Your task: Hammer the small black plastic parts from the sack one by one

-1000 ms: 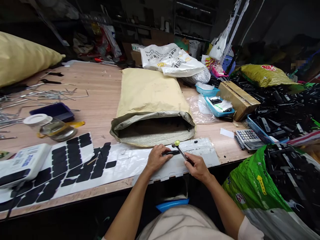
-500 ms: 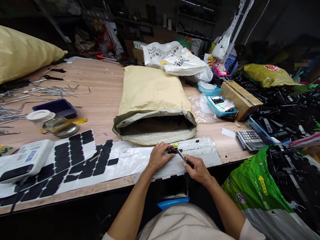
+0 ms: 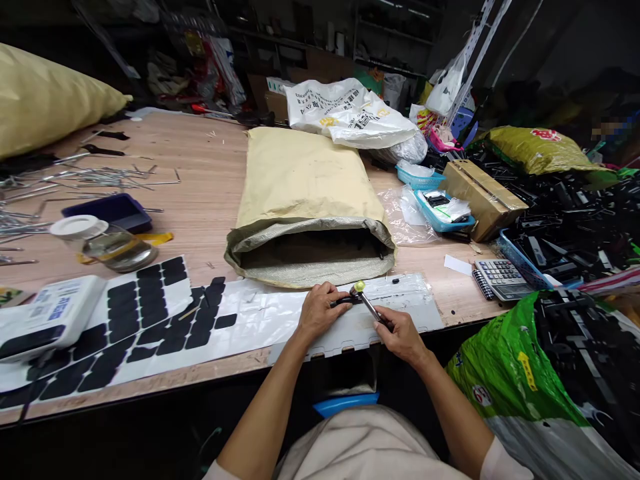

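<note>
Work at a wooden bench (image 3: pixel 200 157), head view. The left hand (image 3: pixel 319 310) pinches a small black part (image 3: pixel 345 301) between thumb and fingers; the part lies on a gray board (image 3: pixel 410 309) at the near edge of the bench. The right hand (image 3: pixel 401 335) is closed around the handle of a hammer (image 3: pixel 371 309), whose yellow-tipped head stands at the far end of the part; whether they touch cannot be told. Just behind the board, a tan sack (image 3: pixel 305 177) lies with its mouth toward the person. To the left is a sheet with black pads (image 3: pixel 123 310); to the right, a calculator (image 3: pixel 501 277) and a green bag (image 3: pixel 495 360) filled with black pieces (image 3: pixel 580 347).
</note>
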Demonstrator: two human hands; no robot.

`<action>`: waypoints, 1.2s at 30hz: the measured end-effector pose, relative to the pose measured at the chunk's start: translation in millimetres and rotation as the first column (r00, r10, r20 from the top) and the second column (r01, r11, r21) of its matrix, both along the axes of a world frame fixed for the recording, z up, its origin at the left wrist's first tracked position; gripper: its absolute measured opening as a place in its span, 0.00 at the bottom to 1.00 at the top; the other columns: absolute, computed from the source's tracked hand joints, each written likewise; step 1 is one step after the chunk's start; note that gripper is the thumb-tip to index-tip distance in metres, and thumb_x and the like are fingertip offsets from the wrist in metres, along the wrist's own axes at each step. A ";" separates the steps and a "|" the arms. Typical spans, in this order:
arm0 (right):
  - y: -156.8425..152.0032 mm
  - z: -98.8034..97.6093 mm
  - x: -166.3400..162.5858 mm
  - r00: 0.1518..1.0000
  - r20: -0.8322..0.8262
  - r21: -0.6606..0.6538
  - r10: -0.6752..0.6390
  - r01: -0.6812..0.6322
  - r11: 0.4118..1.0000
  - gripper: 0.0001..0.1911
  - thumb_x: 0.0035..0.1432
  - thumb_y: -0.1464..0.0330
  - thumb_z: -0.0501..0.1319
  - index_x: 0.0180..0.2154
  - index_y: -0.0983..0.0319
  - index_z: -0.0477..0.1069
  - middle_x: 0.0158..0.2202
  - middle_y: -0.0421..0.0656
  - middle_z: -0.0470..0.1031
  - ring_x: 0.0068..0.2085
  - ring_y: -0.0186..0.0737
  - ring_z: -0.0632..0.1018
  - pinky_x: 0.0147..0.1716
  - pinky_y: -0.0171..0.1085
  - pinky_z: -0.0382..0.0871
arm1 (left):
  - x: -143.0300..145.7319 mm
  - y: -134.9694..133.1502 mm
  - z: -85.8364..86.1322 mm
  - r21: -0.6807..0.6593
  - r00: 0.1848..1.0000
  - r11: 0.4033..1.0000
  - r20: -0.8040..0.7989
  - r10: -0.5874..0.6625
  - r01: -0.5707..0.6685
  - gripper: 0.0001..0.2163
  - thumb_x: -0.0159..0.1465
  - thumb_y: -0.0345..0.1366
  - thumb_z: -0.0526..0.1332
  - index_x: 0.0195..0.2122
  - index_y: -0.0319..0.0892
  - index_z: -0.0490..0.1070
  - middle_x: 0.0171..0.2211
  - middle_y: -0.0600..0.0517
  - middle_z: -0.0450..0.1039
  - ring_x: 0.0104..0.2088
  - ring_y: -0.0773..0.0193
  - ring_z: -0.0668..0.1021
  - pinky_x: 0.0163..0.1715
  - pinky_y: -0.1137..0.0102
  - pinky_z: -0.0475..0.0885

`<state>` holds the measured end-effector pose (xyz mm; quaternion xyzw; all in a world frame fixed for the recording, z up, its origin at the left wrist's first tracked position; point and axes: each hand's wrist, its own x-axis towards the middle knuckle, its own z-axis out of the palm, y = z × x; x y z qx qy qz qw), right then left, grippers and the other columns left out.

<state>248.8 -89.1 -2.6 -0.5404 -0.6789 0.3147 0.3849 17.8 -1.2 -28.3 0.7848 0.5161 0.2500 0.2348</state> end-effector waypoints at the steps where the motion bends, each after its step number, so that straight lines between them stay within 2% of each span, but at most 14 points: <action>1: 3.0 -0.2 2.5 1.000 -0.018 -0.003 -0.017 0.017 1.000 0.19 0.59 0.68 0.63 0.53 0.60 0.78 0.42 0.46 0.83 0.38 0.46 0.82 0.41 0.43 0.78 | -0.1 -0.4 0.1 -0.001 1.000 1.000 0.002 -0.004 0.004 0.12 0.63 0.44 0.66 0.46 0.52 0.81 0.38 0.51 0.72 0.41 0.58 0.71 0.44 0.64 0.67; 4: 14.8 -4.0 12.8 0.991 -0.107 -0.026 -0.084 0.082 0.996 0.19 0.59 0.66 0.63 0.52 0.62 0.78 0.37 0.45 0.82 0.35 0.44 0.81 0.36 0.41 0.78 | -0.7 -0.2 -0.4 -0.003 1.000 1.000 0.013 -0.009 0.009 0.11 0.63 0.43 0.65 0.45 0.51 0.81 0.39 0.51 0.72 0.42 0.58 0.71 0.45 0.64 0.67; 8: 29.6 -16.9 26.5 0.943 -0.292 -0.144 -0.162 0.124 0.982 0.23 0.60 0.61 0.63 0.55 0.63 0.74 0.26 0.38 0.74 0.19 0.32 0.71 0.18 0.33 0.69 | -2.6 2.3 1.2 0.002 0.998 1.000 0.056 -0.021 0.021 0.10 0.65 0.41 0.63 0.45 0.48 0.80 0.38 0.51 0.72 0.42 0.58 0.71 0.45 0.64 0.67; 11: 35.5 -25.0 31.8 0.891 -0.410 -0.202 -0.195 0.119 0.972 0.24 0.59 0.58 0.63 0.53 0.65 0.74 0.24 0.35 0.70 0.17 0.30 0.69 0.16 0.32 0.66 | -4.3 -6.9 10.1 0.045 0.983 0.998 0.176 -0.048 0.040 0.12 0.68 0.42 0.58 0.46 0.45 0.77 0.39 0.49 0.73 0.42 0.57 0.72 0.46 0.63 0.67; 14: 37.0 -28.6 33.5 0.865 -0.460 -0.213 -0.201 0.113 0.971 0.24 0.59 0.58 0.63 0.53 0.66 0.73 0.24 0.35 0.70 0.17 0.30 0.69 0.16 0.32 0.66 | -4.5 -39.0 22.7 0.049 0.954 0.993 0.276 -0.116 0.107 0.16 0.71 0.44 0.51 0.47 0.43 0.74 0.42 0.46 0.74 0.44 0.56 0.74 0.48 0.62 0.68; 17: 36.0 -29.5 33.9 0.878 -0.441 -0.209 -0.185 0.099 0.973 0.25 0.60 0.59 0.63 0.55 0.66 0.72 0.24 0.35 0.71 0.18 0.30 0.69 0.17 0.33 0.66 | -2.7 -86.9 27.1 -0.062 0.929 0.954 0.255 -0.268 0.293 0.19 0.72 0.48 0.48 0.47 0.45 0.74 0.40 0.45 0.75 0.42 0.55 0.75 0.46 0.62 0.69; 19: 35.2 -29.2 33.9 0.895 -0.411 -0.210 -0.173 0.091 0.973 0.25 0.60 0.59 0.63 0.55 0.65 0.72 0.24 0.35 0.70 0.18 0.31 0.70 0.17 0.33 0.67 | -1.9 -115.6 20.3 -0.148 0.908 0.904 0.200 -0.369 0.401 0.19 0.72 0.48 0.47 0.48 0.46 0.74 0.38 0.45 0.76 0.38 0.56 0.75 0.43 0.62 0.68; 22: 34.4 -28.0 33.7 0.908 -0.385 -0.208 -0.164 0.088 0.974 0.25 0.60 0.59 0.63 0.55 0.65 0.72 0.25 0.35 0.70 0.18 0.31 0.70 0.18 0.33 0.68 | -2.4 -139.3 -3.5 -0.241 0.912 0.880 0.093 -0.399 0.409 0.16 0.72 0.44 0.48 0.49 0.47 0.74 0.38 0.47 0.76 0.37 0.58 0.76 0.41 0.65 0.68; 26: 33.7 -28.0 33.3 0.910 -0.377 -0.204 -0.173 0.100 0.974 0.25 0.60 0.59 0.63 0.55 0.65 0.72 0.25 0.35 0.71 0.18 0.31 0.70 0.18 0.33 0.68 | -2.3 -138.5 -41.2 -0.435 0.943 0.864 -0.088 -0.322 0.254 0.14 0.71 0.41 0.50 0.46 0.48 0.75 0.38 0.48 0.78 0.40 0.56 0.79 0.40 0.66 0.70; 29: 33.4 -29.5 32.6 0.910 -0.375 -0.196 -0.177 0.109 0.974 0.25 0.60 0.59 0.63 0.55 0.65 0.72 0.24 0.35 0.71 0.18 0.31 0.70 0.18 0.33 0.68 | 1.0 -132.1 -54.8 -0.546 0.931 0.829 -0.229 -0.285 0.120 0.14 0.68 0.37 0.54 0.52 0.47 0.74 0.47 0.44 0.78 0.49 0.49 0.79 0.45 0.62 0.71; 32: 33.3 -30.5 32.1 0.910 -0.372 -0.192 -0.181 0.116 0.975 0.25 0.60 0.60 0.63 0.55 0.65 0.72 0.24 0.35 0.71 0.18 0.31 0.69 0.17 0.33 0.67 | 4.9 -129.0 -43.9 -0.590 0.917 0.798 -0.239 -0.318 0.123 0.21 0.63 0.34 0.60 0.59 0.47 0.70 0.53 0.43 0.76 0.54 0.46 0.77 0.49 0.60 0.71; 34: 33.4 -30.6 31.8 0.914 -0.362 -0.194 -0.184 0.120 0.974 0.24 0.60 0.60 0.63 0.55 0.65 0.72 0.24 0.35 0.71 0.18 0.31 0.69 0.17 0.32 0.67 | 6.5 -125.0 -22.9 -0.600 0.910 0.764 -0.136 -0.391 0.238 0.20 0.62 0.36 0.62 0.56 0.48 0.73 0.48 0.46 0.79 0.49 0.48 0.79 0.46 0.62 0.72; 36: 33.5 -30.4 31.6 0.921 -0.345 -0.194 -0.183 0.121 0.974 0.24 0.60 0.60 0.62 0.55 0.65 0.73 0.24 0.35 0.71 0.18 0.31 0.70 0.18 0.32 0.67 | 7.9 -113.3 4.0 -0.573 0.886 0.712 0.056 -0.460 0.406 0.16 0.62 0.40 0.63 0.52 0.49 0.77 0.41 0.50 0.81 0.41 0.54 0.81 0.40 0.67 0.72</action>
